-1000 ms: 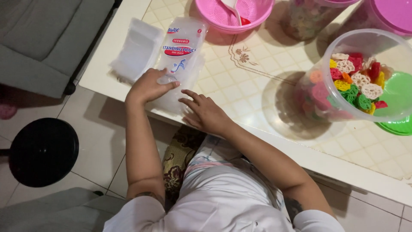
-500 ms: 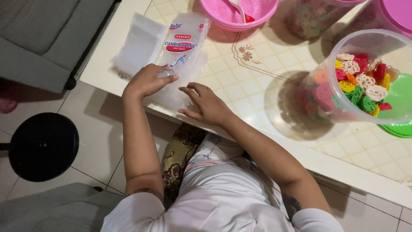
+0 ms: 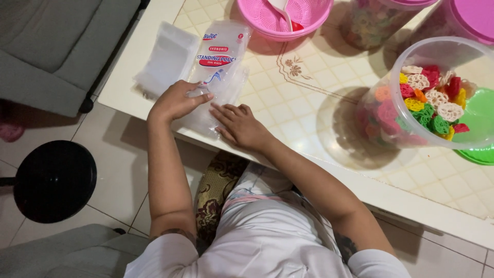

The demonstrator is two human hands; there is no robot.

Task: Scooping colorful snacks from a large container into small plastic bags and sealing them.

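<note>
A pack of clear pouches (image 3: 218, 56) lies near the counter (image 3: 309, 82)'s front left corner. The left hand (image 3: 175, 101) pinches its lower end; the right hand (image 3: 241, 126) rests open and flat beside it. A clear tub of coloured crackers (image 3: 429, 98) stands toward the right edge.

A cream table (image 3: 303, 98) with a square-grid patterned top and plain border is seen from above. Lying directly on it: a clear pack of plastic pouches (image 3: 218, 62) near the front edge, with a stack of loose clear bags (image 3: 167, 54) just beside it. A pink perforated basket (image 3: 288, 15) is set at the far edge. A large clear tub (image 3: 437, 92) of multicoloured flower-shaped crackers stands toward one end, with a green lid (image 3: 476, 128) touching it. Two pink-lidded clear jars (image 3: 381, 15) are placed behind the tub.
</note>
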